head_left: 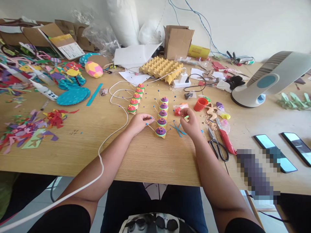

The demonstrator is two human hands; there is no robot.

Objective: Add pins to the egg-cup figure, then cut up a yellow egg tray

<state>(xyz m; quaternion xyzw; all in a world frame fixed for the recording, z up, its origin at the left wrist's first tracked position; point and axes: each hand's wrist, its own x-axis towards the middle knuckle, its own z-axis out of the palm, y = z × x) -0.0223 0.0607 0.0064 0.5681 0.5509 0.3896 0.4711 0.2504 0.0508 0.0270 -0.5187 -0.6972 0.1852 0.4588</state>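
Note:
My left hand (139,121) rests on the wooden table (150,158) with its fingers curled, pinching a thin stick with a blue tip. Just right of it runs a purple craft caterpillar (162,118) made of egg-carton cups, with a face on its nearest cup. My right hand (190,121) is closed in a pinch beside a small red piece (178,111); what it holds is too small to name. A second caterpillar with red tops (136,99) lies further left. Thin blue sticks (178,127) lie crossed between the purple caterpillar and my right hand.
Scissors (217,145) and a red-handled cutter (225,137) lie at right, beside a red cup (200,104). A fan (264,81) and two phones (274,152) sit further right. Coloured paper scraps (26,129) cover the left. A yellow egg tray (161,67) and cardboard box (177,42) stand behind.

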